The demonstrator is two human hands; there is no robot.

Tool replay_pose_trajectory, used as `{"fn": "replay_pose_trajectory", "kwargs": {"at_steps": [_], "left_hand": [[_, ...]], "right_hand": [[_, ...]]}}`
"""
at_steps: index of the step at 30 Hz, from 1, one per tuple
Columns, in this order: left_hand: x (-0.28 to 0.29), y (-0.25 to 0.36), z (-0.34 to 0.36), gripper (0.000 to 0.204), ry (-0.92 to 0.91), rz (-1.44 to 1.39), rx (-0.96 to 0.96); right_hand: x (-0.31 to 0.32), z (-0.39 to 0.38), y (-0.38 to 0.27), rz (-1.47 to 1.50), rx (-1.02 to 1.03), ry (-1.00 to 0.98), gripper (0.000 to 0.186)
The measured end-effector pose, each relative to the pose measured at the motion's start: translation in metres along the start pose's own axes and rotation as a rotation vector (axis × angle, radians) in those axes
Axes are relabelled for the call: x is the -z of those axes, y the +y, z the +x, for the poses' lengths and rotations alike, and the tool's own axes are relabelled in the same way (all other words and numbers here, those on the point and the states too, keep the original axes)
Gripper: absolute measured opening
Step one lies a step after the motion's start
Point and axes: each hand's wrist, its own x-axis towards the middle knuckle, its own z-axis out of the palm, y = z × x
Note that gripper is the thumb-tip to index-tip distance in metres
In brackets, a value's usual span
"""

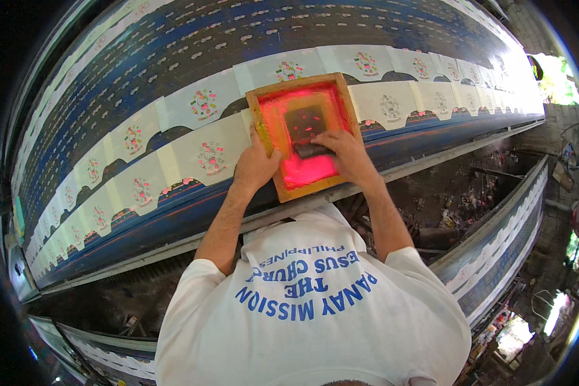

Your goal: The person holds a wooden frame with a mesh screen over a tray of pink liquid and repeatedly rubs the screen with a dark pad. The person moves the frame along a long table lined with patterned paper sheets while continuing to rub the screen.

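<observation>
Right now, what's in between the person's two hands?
In the head view, pink ink and a dark squeegee, inside the wooden frame, lie between the left hand and the right hand.

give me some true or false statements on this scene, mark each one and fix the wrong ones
1. The left hand is at the left edge of the wooden frame. True.
2. The ink inside the wooden frame is green. False: it is bright pink.
3. The right hand holds a dark tool inside the wooden frame. True.
4. The wooden frame is round. False: it has four sides and corners.
5. White printed sheets lie on both sides of the wooden frame. True.
6. The person's shirt is plain black. False: it is white with blue lettering.
</observation>
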Motion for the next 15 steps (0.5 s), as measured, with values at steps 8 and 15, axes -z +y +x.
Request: {"fn": "replay_pose_trajectory", "kwargs": {"at_steps": [8,15], "left_hand": [[0.001,0.002,0.0,0.112,0.011,-0.08,-0.021],[-0.007,0.057,-0.004,0.108,0.045,-0.182,0.04]], "right_hand": [[-0.009,-0.03,-0.013,-0.066,0.013,0.112,0.058],[0.023,-0.037,0.018,-0.074,0.093,0.187,0.054]]}}
